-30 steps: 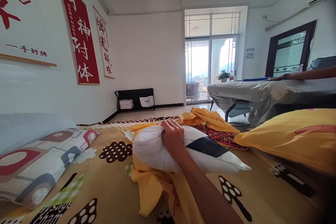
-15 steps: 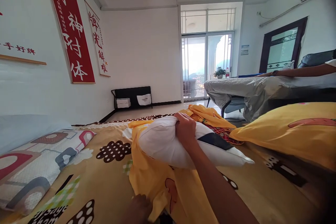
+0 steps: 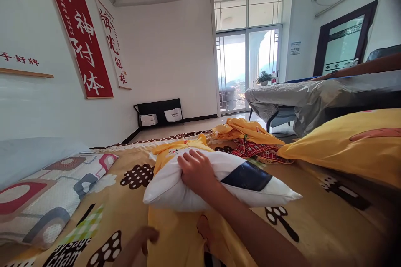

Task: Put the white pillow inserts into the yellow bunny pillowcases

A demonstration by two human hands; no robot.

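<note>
My right hand (image 3: 196, 172) is closed on the top of a white pillow (image 3: 241, 164) with a dark blue patch, its fingers sunk into a fold. The pillow lies across a yellow pillowcase (image 3: 175, 227) with a carrot print, spread over the bed. Both pillow corners show outside the fabric. Low in the view, my left hand (image 3: 142, 240) is beside the pillowcase's left edge, partly cut off and a little blurred. A gap shows between its thumb and finger, with nothing in them.
A patterned pillow (image 3: 59, 192) lies at the left, a plump yellow pillow (image 3: 351, 146) at the right. Crumpled yellow fabric (image 3: 247, 130) and red plaid cloth (image 3: 260, 150) lie behind. Beyond stands a plastic-covered table (image 3: 282, 96), with another person's arm (image 3: 360, 69) over it.
My right hand has moved left and down with the pillow, whose left corner has come clear of the yellow pillowcase. My left hand has shifted left, away from the fabric it was at.
</note>
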